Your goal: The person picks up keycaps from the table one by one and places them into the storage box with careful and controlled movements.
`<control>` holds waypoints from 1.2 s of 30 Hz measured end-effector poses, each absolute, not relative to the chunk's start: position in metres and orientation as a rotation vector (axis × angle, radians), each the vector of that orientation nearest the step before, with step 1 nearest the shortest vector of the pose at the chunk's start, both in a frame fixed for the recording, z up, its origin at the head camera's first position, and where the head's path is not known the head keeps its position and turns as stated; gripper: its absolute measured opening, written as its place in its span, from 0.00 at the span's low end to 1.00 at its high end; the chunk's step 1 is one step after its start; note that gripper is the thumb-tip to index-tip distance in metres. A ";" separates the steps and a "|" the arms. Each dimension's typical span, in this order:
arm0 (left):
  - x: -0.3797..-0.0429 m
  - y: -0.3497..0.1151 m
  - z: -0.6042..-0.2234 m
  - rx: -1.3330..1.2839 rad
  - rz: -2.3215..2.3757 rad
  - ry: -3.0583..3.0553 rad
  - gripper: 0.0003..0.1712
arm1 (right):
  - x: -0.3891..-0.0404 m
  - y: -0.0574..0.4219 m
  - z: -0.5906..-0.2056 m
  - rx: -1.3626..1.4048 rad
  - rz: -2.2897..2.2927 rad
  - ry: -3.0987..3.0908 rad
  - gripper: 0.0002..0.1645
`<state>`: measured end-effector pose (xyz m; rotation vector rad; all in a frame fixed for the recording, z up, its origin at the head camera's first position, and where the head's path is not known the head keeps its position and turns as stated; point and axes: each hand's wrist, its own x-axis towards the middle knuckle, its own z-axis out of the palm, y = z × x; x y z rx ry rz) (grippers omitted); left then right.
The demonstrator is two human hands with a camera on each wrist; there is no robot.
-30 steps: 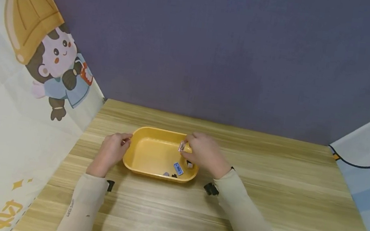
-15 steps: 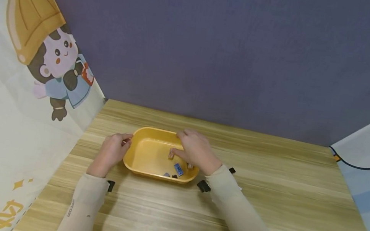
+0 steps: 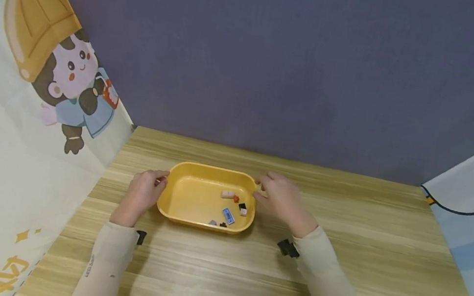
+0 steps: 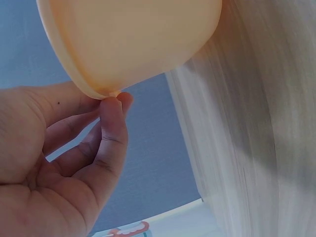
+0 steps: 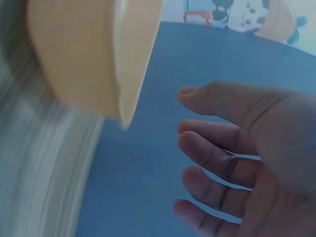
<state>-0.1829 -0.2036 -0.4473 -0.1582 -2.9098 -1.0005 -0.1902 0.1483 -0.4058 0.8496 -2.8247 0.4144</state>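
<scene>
Light sleeves (image 3: 107,260) are seen nearest in the head view, laid over a wood-grained table (image 3: 340,244). The left end of a yellow tray (image 3: 186,201) is pinched by the left hand (image 3: 141,193); in the left wrist view its lip is shown caught between thumb and fingertips, a grip only partly seen from above. The right hand (image 3: 281,198) is held at the tray's right end; from the head it appears to meet the rim, but in the right wrist view a gap is revealed, with thumb and fingers spread apart and nothing held.

The tray, shallow and round-cornered, is set on the table. Its contents are shown only from the head: in its right half are scattered a lettered blue block (image 3: 228,216), black and white pieces (image 3: 243,212), a small dark piece (image 3: 223,225), a greyish piece (image 3: 212,222), a red piece (image 3: 236,199) and a pale pink block (image 3: 228,195). The far side is closed off by a dark blue-grey wall (image 3: 273,73).
</scene>
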 end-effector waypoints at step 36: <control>-0.182 -0.202 -0.447 -0.141 -0.988 -2.928 0.17 | -0.172 0.263 -0.477 0.680 0.369 -3.042 0.15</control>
